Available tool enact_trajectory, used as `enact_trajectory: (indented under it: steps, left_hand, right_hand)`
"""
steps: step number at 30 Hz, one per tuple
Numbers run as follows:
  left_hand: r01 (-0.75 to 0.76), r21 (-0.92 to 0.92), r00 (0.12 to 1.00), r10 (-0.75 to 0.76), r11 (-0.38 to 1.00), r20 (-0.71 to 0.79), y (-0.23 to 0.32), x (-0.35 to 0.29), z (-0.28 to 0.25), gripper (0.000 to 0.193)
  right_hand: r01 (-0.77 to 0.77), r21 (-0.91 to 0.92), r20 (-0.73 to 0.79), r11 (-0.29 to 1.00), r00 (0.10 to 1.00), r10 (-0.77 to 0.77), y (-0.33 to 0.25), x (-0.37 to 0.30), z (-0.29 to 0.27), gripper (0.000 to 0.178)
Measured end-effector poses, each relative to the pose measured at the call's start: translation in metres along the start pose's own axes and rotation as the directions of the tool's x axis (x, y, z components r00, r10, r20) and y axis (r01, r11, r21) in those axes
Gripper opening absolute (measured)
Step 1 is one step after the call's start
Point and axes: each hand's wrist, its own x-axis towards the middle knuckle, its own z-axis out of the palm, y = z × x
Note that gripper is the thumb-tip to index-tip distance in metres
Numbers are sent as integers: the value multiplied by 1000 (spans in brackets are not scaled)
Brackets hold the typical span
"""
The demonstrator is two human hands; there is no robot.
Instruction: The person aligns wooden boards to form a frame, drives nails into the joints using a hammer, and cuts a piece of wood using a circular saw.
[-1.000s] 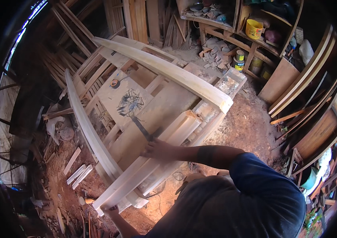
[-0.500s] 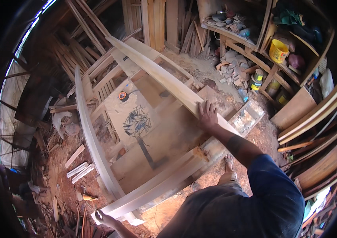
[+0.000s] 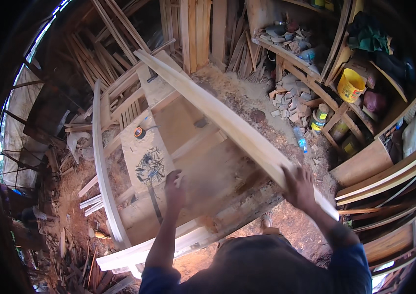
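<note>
My right hand (image 3: 298, 187) grips the long pale wooden beam (image 3: 227, 117) near its close right end, fingers over its edge. This beam slants from the far left across the bench. Raised over the boards, my left hand (image 3: 173, 186) is empty, its fingers loosely apart. Beside it, a pile of dark nails (image 3: 150, 165) lies on a light board (image 3: 134, 152). A dark hammer (image 3: 155, 202) lies just below the nails, its head partly hidden by my left forearm. An orange-and-black tape measure (image 3: 139, 132) sits farther up the board.
A second pale beam (image 3: 101, 157) runs along the left, and another (image 3: 144, 249) crosses the near side. Shelves at right hold a yellow bucket (image 3: 351, 85). Cans (image 3: 319, 117), a plastic bottle (image 3: 301, 142) and wood scraps (image 3: 293, 100) lie below. Planks (image 3: 389, 176) are stacked at right.
My left hand has let go of the near-left beam corner and risen over the boards by the nails. My right hand and the long beam have shifted right and nearer.
</note>
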Motion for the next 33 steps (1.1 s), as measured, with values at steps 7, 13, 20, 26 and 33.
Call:
enact_trajectory:
  steps: [7, 13, 20, 26, 33]
  left_hand:
    - [205, -171, 974, -185, 964, 128, 35, 62, 201, 61]
    - [123, 15, 985, -120, 992, -124, 12, 42, 280, 85]
    - [145, -320, 988, -121, 936, 93, 63, 84, 266, 95]
    - [71, -60, 985, -80, 996, -154, 25, 218, 296, 82]
    - [61, -52, 994, -56, 997, 98, 32, 279, 273, 97]
  right_hand:
    - [-86, 148, 74, 985, 994, 76, 44, -188, 21, 96]
    - [-415, 142, 290, 899, 886, 363, 132, -247, 31, 77]
    - [-557, 272, 324, 784, 821, 471, 113, -213, 34, 68]
    - [-324, 378, -41, 867, 930, 365, 74, -89, 52, 36]
    - [-198, 321, -46, 926, 973, 224, 66, -79, 20, 79]
